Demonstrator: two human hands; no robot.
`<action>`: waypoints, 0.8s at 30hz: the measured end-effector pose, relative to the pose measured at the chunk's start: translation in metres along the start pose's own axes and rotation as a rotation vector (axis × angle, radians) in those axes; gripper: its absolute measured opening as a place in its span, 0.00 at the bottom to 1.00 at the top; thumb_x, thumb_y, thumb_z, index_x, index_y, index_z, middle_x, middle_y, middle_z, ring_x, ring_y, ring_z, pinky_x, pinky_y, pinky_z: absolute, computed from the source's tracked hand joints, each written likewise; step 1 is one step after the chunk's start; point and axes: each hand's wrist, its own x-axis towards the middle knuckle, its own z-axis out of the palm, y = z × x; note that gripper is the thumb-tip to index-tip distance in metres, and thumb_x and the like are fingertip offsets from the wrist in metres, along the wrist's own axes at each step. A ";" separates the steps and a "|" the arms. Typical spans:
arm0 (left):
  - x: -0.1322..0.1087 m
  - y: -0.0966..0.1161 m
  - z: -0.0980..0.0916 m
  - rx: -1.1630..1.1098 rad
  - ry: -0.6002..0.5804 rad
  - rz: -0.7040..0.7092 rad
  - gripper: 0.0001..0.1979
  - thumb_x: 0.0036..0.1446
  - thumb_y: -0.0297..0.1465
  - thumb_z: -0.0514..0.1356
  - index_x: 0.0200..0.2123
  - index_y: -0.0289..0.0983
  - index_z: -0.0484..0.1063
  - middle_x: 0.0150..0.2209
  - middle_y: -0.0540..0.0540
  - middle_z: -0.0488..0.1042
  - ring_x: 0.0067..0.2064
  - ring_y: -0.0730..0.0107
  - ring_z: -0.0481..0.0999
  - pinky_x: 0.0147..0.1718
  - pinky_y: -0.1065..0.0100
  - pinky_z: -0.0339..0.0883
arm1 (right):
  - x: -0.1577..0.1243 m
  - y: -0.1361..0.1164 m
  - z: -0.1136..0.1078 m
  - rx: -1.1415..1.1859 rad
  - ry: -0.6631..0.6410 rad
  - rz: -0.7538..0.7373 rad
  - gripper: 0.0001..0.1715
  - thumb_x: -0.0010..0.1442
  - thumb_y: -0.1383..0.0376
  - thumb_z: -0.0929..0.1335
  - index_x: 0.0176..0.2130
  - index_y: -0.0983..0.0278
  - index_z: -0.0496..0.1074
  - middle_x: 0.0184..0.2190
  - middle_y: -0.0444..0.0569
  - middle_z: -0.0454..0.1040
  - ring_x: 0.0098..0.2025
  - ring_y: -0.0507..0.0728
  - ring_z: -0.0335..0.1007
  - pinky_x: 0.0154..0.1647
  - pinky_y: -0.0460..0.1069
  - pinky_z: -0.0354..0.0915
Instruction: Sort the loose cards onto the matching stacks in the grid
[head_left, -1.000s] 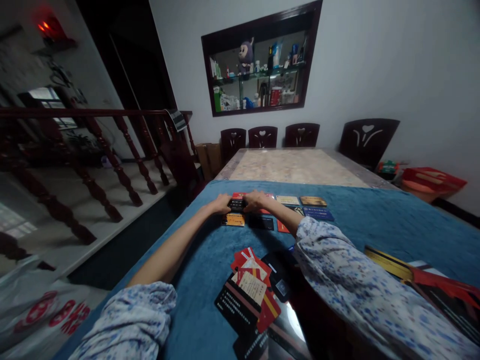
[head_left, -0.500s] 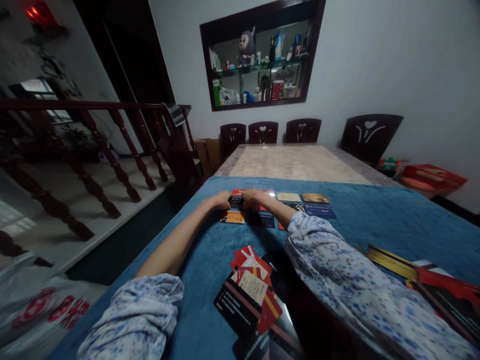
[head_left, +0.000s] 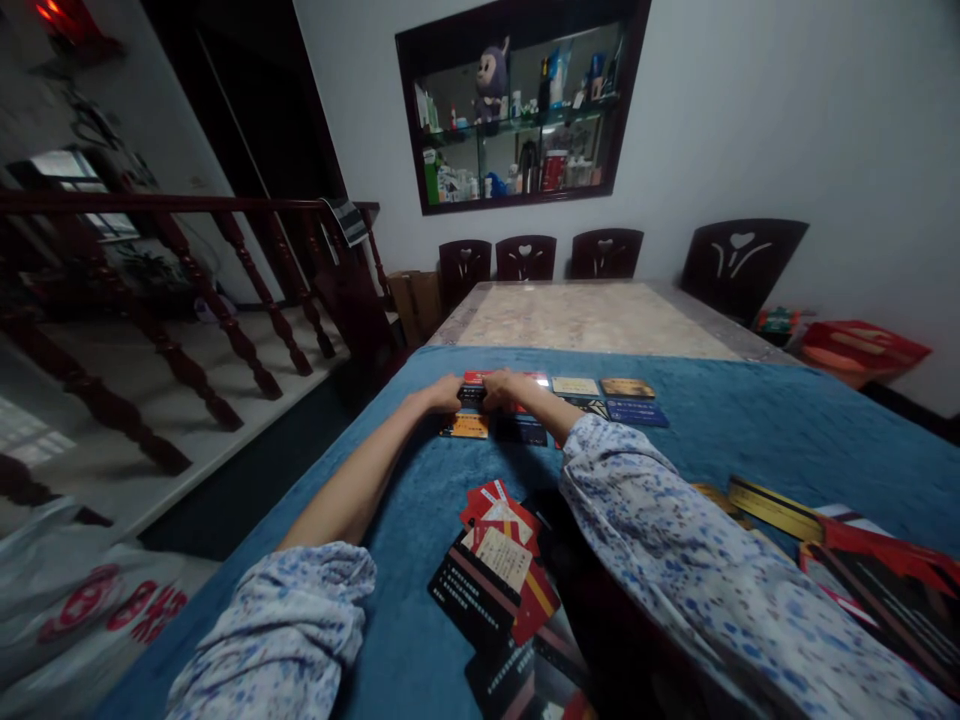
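Note:
My left hand [head_left: 445, 394] and my right hand [head_left: 501, 390] reach to the far side of the blue cloth, one at each end of a black card [head_left: 472, 394]. Their fingers are bent around its short edges, and the card lies low among others laid in rows. Behind it shows a red card [head_left: 475, 377]; in front lie an orange card [head_left: 465, 426] and a dark card [head_left: 523, 431]. To the right are a cream card [head_left: 575, 386], a gold-brown card [head_left: 628, 388] and a blue card [head_left: 637, 413]. My right forearm hides part of the rows.
Closer to me a loose pile of red and black cards [head_left: 480, 590] lies on the blue cloth [head_left: 405, 560]. More cards, one of them yellow [head_left: 774, 508], lie at the right beside my sleeve. Dark chairs [head_left: 526, 258] stand beyond the table; a railing [head_left: 195, 205] runs along the left.
Both hands stay at the black card with hardly any shift. The whole view has moved slightly, and a little more of the cards at the right shows beside my sleeve.

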 end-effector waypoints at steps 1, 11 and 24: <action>-0.001 0.000 0.000 -0.003 0.003 0.003 0.24 0.44 0.22 0.60 0.48 0.33 0.73 0.43 0.41 0.77 0.45 0.58 0.76 0.43 0.67 0.70 | -0.001 0.000 0.000 -0.013 -0.014 0.002 0.22 0.49 0.65 0.72 0.46 0.65 0.77 0.41 0.58 0.79 0.49 0.66 0.73 0.45 0.56 0.71; -0.030 -0.008 0.001 -0.092 0.160 -0.027 0.31 0.44 0.23 0.60 0.56 0.29 0.68 0.51 0.37 0.72 0.48 0.56 0.75 0.50 0.63 0.70 | -0.023 0.011 -0.010 -0.129 0.026 -0.065 0.29 0.53 0.55 0.71 0.53 0.63 0.74 0.54 0.60 0.73 0.59 0.70 0.62 0.52 0.59 0.65; -0.090 0.013 0.018 -0.149 0.356 0.039 0.21 0.54 0.24 0.56 0.52 0.33 0.70 0.51 0.39 0.68 0.53 0.60 0.70 0.57 0.60 0.65 | -0.096 0.022 -0.004 -0.082 0.225 -0.263 0.14 0.61 0.63 0.66 0.46 0.61 0.77 0.48 0.56 0.75 0.53 0.65 0.64 0.48 0.55 0.59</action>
